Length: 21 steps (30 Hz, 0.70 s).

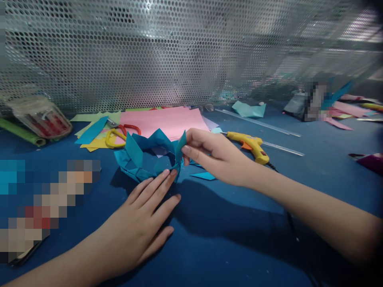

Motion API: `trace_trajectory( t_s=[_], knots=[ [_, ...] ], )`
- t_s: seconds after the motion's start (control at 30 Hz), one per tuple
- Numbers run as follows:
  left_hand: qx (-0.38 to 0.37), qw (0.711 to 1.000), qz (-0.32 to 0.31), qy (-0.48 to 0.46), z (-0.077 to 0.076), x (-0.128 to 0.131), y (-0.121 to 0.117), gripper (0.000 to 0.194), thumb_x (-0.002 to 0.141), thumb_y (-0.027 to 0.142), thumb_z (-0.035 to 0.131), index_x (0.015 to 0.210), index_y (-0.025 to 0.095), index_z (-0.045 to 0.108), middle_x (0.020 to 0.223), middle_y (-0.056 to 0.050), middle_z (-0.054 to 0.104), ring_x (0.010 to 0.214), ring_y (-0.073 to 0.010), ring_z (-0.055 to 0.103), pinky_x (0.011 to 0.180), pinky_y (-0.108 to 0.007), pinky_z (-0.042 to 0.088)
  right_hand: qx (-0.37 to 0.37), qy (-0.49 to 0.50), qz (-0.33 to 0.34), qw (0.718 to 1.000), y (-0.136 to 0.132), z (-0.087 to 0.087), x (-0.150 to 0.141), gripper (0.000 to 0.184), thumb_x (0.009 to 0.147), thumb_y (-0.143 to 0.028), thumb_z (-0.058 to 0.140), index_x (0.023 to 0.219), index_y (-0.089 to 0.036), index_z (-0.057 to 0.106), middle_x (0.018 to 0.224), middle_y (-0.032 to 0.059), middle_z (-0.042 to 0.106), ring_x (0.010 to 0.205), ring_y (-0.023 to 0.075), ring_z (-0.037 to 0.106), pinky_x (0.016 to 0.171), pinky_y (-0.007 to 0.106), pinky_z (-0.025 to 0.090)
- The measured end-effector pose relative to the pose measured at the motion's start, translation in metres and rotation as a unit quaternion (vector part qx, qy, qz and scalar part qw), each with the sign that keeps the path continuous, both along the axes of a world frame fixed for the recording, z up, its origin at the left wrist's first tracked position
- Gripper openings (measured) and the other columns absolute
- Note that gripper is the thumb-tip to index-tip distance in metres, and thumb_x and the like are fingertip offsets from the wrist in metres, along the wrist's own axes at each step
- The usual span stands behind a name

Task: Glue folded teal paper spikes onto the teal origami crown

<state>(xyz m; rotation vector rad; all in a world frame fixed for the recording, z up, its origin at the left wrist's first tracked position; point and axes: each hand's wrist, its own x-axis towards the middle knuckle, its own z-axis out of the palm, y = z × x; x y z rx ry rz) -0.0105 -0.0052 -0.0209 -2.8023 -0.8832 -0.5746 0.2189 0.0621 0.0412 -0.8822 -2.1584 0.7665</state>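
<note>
A ring of folded blue paper (135, 151), shaped like a crown with upright points, stands in the middle of the table. My right hand (220, 157) pinches one of its points at the right side between thumb and fingers. From the front, my left hand (146, 207) reaches in with fingers stretched out and apart. Its fingertips touch the ring's lower front edge, close to the pinched point. Loose blue paper pieces (203, 175) lie just right of the ring, partly hidden by my right hand.
Behind the ring lie pink paper sheets (161, 121) and scissors (112, 138) with yellow and red handles. A yellow glue gun (248, 144) rests at right near clear glue sticks (284, 148). At left are a plastic jar (44, 117) and a green roll (22, 131). Perforated metal (179, 59) borders the back.
</note>
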Motion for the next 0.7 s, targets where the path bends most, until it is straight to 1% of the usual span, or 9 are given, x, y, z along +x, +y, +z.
trace_trajectory(
  t_s=[0.13,0.3,0.47,0.57,0.7],
  knots=[
    [0.004,1.0,-0.001,-0.001,-0.0003,0.0004,0.0,0.034,0.102,0.028,0.043,0.129,0.018,0.059,0.16,-0.017,0.042,0.154,-0.0248,0.023,0.119,-0.04,0.026,-0.001,0.005,0.004,1.0,0.0002,-0.0017,-0.0006,0.011,0.098,-0.025,0.047,0.088,-0.019,0.049,0.074,-0.0017,0.058,0.066,0.0101,0.054,0.061,0.023,0.043],
    [0.002,1.0,-0.001,0.005,-0.0008,0.0003,0.0003,0.035,0.103,0.026,0.039,0.131,0.018,0.058,0.16,-0.017,0.041,0.154,-0.0246,0.02,0.119,-0.041,0.027,-0.004,0.009,0.013,1.0,0.0011,-0.0033,-0.0009,0.015,0.099,-0.029,0.046,0.087,-0.02,0.047,0.077,-0.002,0.053,0.068,0.0102,0.05,0.062,0.023,0.042],
    [0.006,1.0,0.002,0.004,-0.0008,0.0001,0.0,0.035,0.102,0.027,0.04,0.131,0.018,0.058,0.16,-0.018,0.041,0.154,-0.0249,0.022,0.118,-0.042,0.029,-0.038,-0.006,0.019,0.999,0.003,-0.0037,-0.0001,0.02,0.097,-0.033,0.05,0.083,-0.019,0.05,0.075,-0.0022,0.05,0.069,0.0106,0.046,0.064,0.024,0.041],
    [0.003,1.0,0.003,0.006,-0.0009,0.0001,-0.0005,0.034,0.101,0.027,0.044,0.131,0.018,0.059,0.161,-0.017,0.041,0.153,-0.0264,0.025,0.118,-0.043,0.031,-0.053,-0.025,0.017,0.998,0.0039,-0.0031,0.0,0.022,0.096,-0.035,0.05,0.082,-0.018,0.052,0.076,-0.0006,0.054,0.072,0.0118,0.048,0.067,0.026,0.041],
    [-0.002,1.0,0.004,0.008,-0.0007,0.0006,-0.0007,0.036,0.098,0.027,0.049,0.131,0.018,0.059,0.161,-0.016,0.041,0.151,-0.0287,0.031,0.118,-0.043,0.033,-0.047,-0.047,0.007,0.998,0.0037,-0.0025,0.0002,0.024,0.096,-0.036,0.047,0.081,-0.018,0.053,0.079,0.0012,0.059,0.072,0.0123,0.051,0.066,0.026,0.042]
  ],
)
